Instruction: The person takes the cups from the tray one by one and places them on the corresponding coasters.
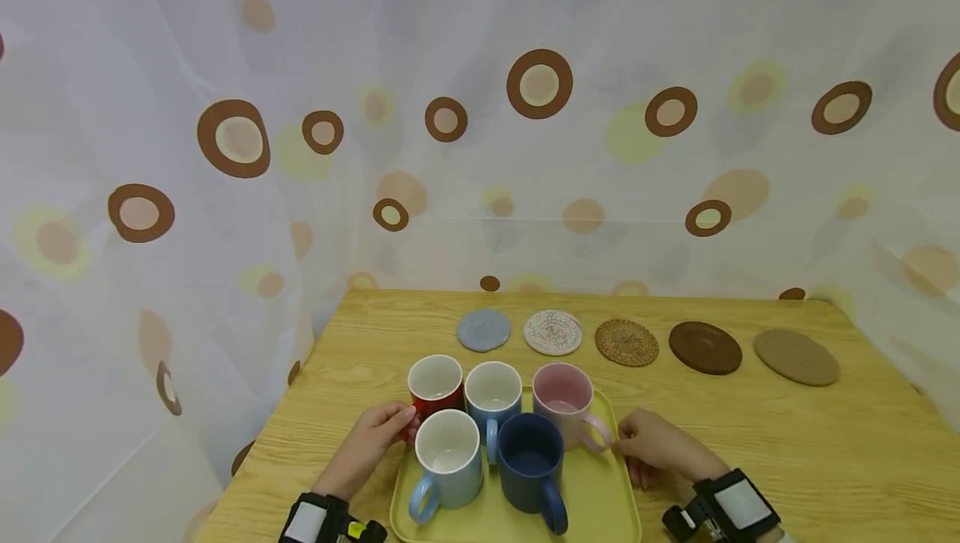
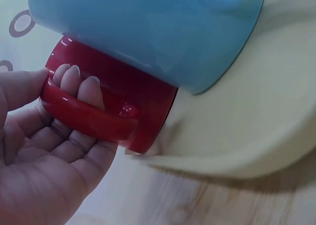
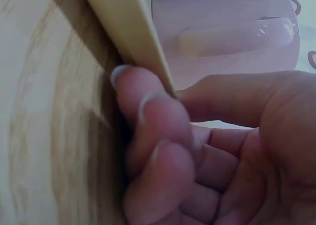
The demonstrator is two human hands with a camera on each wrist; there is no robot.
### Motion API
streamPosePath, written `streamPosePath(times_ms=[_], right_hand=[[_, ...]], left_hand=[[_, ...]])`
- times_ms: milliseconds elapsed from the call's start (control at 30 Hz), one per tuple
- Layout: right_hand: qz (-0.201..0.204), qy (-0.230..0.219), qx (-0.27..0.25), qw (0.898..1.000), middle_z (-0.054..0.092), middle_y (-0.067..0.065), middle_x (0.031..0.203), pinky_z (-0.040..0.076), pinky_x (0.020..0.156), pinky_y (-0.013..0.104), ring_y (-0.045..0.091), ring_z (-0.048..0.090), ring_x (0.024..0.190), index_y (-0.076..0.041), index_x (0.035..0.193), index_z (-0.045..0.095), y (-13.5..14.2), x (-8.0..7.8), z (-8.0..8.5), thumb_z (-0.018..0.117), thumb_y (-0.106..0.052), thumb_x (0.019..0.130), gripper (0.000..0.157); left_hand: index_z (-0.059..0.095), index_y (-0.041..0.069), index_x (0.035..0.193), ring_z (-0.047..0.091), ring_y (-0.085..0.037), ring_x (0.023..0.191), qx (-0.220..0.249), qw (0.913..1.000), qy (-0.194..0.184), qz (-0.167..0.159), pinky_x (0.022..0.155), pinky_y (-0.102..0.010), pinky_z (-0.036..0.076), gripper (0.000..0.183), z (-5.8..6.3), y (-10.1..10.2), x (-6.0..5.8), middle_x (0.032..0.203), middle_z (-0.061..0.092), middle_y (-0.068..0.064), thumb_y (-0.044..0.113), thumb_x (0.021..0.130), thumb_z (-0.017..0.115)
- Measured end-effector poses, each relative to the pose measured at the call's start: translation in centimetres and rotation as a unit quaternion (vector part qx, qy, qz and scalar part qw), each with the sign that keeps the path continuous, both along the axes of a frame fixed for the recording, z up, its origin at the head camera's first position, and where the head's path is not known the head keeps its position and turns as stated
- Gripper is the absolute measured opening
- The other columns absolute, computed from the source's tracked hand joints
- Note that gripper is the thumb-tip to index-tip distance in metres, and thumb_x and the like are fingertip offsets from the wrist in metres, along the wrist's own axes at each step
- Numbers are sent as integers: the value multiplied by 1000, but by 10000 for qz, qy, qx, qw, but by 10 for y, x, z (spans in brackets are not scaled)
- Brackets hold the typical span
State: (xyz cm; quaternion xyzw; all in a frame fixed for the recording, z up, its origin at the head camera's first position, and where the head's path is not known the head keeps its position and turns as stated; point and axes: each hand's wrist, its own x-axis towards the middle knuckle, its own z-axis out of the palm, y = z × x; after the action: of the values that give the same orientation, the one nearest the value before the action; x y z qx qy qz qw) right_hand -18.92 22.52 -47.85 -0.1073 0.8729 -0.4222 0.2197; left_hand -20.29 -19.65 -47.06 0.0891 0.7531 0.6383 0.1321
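My left hand (image 1: 385, 426) grips the handle of a red mug (image 2: 94, 109), fingers curled through the loop and thumb on its top. That mug stands at the back left of a yellow tray (image 1: 600, 510). At the tray's right edge, my right hand (image 1: 656, 445) pinches the rim between thumb and curled fingers, close by the pink mug (image 1: 561, 409). Between them is a blue mug (image 1: 491, 401) with a white inside. A light blue mug (image 1: 453, 464) and a navy mug (image 1: 531, 464) stand in front, handles toward me.
Behind the tray, a row of round coasters lies on the wooden table (image 1: 810, 460): grey-blue (image 1: 483, 330), speckled white (image 1: 552, 333), woven (image 1: 627, 343), dark brown (image 1: 705, 348) and tan (image 1: 797, 357). A patterned curtain (image 1: 465, 168) hangs behind the table and along its left side.
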Motion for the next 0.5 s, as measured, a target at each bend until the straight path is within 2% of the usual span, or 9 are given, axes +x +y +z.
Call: streamPosePath(times_ms=[300, 500], right_hand=[[120, -38, -52, 9999, 63, 7, 53, 48, 42, 25, 7, 54, 39, -2, 68, 54, 10, 11, 4, 58, -13, 93, 28], [152, -71, -50, 9998, 64, 9, 54, 48, 42, 25, 8, 54, 40, -1, 69, 54, 16, 14, 7, 57, -13, 95, 28]], left_hand=[[62, -8, 95, 56, -8, 82, 28, 9995, 24, 313, 82, -23, 48, 34, -8, 15, 2, 82, 59, 5, 25, 99, 56], [62, -7, 95, 55, -10, 83, 78, 9994, 19, 326, 81, -24, 47, 34, -9, 23, 5, 82, 59, 4, 26, 98, 57]])
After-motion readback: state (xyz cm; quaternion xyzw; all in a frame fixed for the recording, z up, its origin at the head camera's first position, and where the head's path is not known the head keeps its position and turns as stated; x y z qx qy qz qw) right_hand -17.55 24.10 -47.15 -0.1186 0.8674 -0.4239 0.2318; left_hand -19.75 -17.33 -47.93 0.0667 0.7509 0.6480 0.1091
